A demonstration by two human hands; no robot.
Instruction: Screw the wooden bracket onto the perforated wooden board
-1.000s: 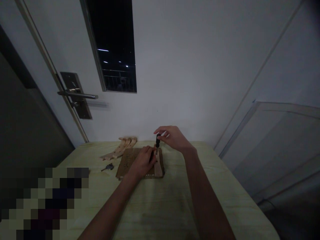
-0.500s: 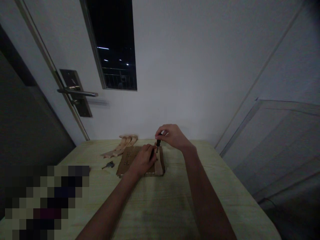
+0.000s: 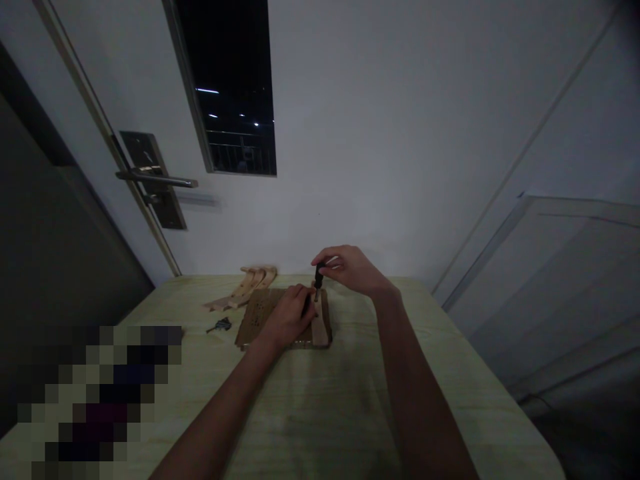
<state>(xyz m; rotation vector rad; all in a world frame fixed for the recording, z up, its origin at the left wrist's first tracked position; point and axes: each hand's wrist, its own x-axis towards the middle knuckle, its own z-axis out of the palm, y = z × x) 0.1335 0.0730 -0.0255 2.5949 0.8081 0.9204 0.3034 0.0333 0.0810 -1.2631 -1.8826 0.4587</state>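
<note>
My right hand pinches the dark handle of a screwdriver between thumb and fingers. The tool stands nearly upright, its tip down at the far part of a pale, curved wooden piece. That piece lies along the right side of a brown cardboard slab. My left hand rests across the slab, its closed fingers gripping the wooden piece near the screwdriver tip. Whether a screw sits under the tip is too small to tell.
Several more curved wooden pieces lie at the table's back left. A small heap of dark metal bits is left of the cardboard. The pale table meets a white door with a lever handle. A blurred patch covers the lower left.
My right fingers have opened a little around the screwdriver handle, showing more of it. The left hand keeps its hold. The whole view has shifted slightly.
</note>
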